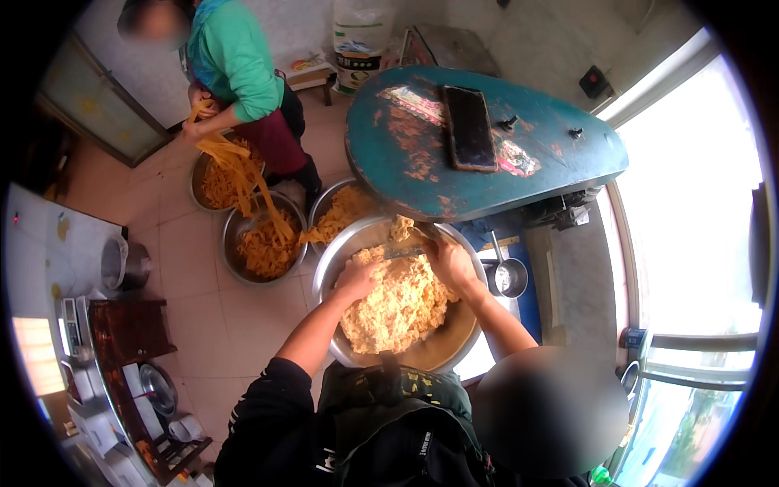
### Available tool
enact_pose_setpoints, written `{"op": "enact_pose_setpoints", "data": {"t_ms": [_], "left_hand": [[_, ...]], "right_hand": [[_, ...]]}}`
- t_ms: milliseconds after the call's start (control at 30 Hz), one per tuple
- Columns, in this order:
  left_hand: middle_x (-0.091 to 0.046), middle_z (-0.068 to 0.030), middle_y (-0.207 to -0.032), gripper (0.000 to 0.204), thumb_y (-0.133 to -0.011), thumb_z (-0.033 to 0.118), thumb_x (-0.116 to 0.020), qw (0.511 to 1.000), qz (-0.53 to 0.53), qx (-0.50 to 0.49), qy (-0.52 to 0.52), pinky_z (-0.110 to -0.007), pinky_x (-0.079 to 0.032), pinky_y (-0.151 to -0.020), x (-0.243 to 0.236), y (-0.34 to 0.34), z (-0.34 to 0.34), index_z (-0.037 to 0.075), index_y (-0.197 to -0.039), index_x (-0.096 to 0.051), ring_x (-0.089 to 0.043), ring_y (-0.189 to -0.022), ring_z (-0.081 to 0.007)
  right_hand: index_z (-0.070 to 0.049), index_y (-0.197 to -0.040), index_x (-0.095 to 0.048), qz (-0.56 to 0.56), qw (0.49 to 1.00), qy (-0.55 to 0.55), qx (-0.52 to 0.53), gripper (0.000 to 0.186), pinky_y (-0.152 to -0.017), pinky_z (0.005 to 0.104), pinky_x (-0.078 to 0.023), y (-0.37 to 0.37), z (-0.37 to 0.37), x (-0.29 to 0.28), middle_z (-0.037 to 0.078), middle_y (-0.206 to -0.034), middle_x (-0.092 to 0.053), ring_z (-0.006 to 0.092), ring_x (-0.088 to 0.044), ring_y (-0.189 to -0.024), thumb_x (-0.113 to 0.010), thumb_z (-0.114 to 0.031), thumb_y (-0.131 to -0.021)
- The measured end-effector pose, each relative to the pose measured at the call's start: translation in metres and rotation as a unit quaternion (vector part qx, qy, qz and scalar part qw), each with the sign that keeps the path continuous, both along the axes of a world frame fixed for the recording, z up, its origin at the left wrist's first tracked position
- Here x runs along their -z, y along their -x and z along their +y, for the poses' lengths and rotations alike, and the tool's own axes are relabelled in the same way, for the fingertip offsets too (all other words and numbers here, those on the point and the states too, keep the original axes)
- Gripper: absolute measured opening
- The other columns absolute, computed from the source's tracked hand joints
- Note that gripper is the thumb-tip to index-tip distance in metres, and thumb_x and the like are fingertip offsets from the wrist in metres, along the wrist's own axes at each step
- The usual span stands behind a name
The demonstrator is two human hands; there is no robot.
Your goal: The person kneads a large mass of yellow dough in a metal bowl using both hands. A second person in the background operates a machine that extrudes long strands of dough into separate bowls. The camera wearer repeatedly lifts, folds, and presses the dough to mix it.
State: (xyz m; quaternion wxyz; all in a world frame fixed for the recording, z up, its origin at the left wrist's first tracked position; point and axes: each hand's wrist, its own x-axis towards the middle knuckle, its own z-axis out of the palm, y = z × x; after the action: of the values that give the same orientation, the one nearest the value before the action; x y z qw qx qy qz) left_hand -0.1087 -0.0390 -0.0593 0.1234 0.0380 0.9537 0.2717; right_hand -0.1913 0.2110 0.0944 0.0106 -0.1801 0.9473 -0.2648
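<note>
Lying in metal bowl (456,334), dough (398,302) against left hand (358,279), beside right hand (453,265); cannot tell whether either grips.

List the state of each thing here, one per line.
Dough, lumpy, heaped
Big bowl, upright, holding dough
Left hand, on the dough
Right hand, over the big bowl's right side, grip unclear
Strips, partly lifted by the co-worker, rest in smaller bowls
Phone, lying flat, screen dark
Teal top, paint worn
Pan, upright, something pale inside
</note>
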Motion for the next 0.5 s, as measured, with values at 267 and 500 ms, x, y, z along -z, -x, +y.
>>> {"op": "enact_pose_setpoints", "data": {"t_ms": [267,500], "left_hand": [[-0.061,-0.0209,-0.113,0.027,-0.085,0.008,-0.068,0.986,-0.005,-0.066,-0.155,-0.046,-0.051,-0.092,-0.003,0.001,-0.011,0.007,-0.111,-0.075,-0.063,-0.112,-0.0363],[-0.068,-0.0191,-0.111,0.029,-0.085,0.006,-0.064,0.98,-0.086,-0.038,-0.178,-0.043,-0.052,-0.088,-0.002,-0.002,-0.022,0.004,-0.113,-0.07,-0.066,-0.103,-0.0357]], "right_hand": [[-0.003,-0.121,-0.067,-0.101,0.99,-0.096,0.01,0.039,-0.07,0.0545,-0.056,0.022,-0.015,0.006,0.028,-0.081,-0.07,0.0467,-0.069,-0.075,-0.056,-0.034,-0.101],[0.004,-0.105,-0.068,-0.151,0.984,-0.087,0.034,0.054,-0.083,0.0545,-0.056,0.008,-0.01,-0.009,0.031,-0.089,-0.071,0.0467,-0.071,-0.088,-0.047,-0.046,-0.103]]}}
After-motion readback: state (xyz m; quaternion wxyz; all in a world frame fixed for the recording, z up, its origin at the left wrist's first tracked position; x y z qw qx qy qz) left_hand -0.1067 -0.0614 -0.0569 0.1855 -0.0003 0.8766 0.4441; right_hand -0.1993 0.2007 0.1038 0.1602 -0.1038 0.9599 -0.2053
